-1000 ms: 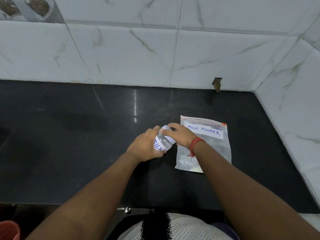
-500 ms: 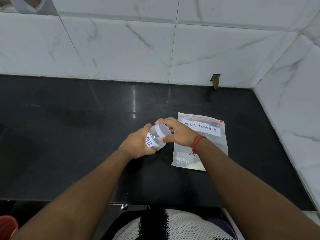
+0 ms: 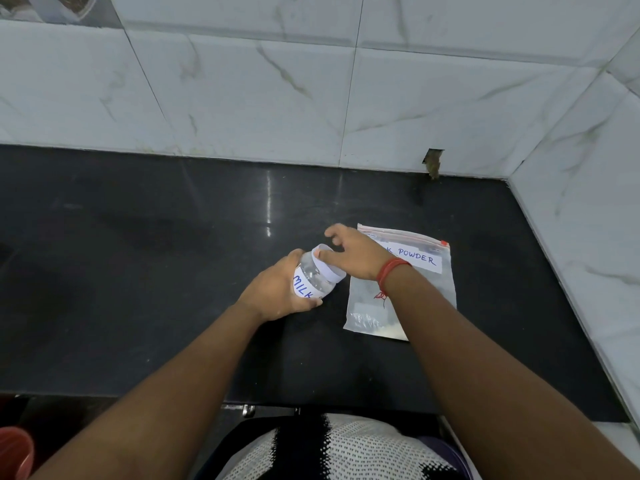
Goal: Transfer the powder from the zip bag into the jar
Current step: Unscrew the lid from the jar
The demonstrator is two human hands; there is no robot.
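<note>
A glossy black bench meets white marble-veined wall tiles at far and right, with a chipped gap.

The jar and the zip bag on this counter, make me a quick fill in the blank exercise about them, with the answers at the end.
1. The left hand grips the clear jar, whose label reads ____.
2. The zip bag lies flat on the ____ countertop.
3. The right hand rests on the jar's white ____.
4. A ____ thread band circles the right wrist.

Answers: MILK; black; lid; red
</note>
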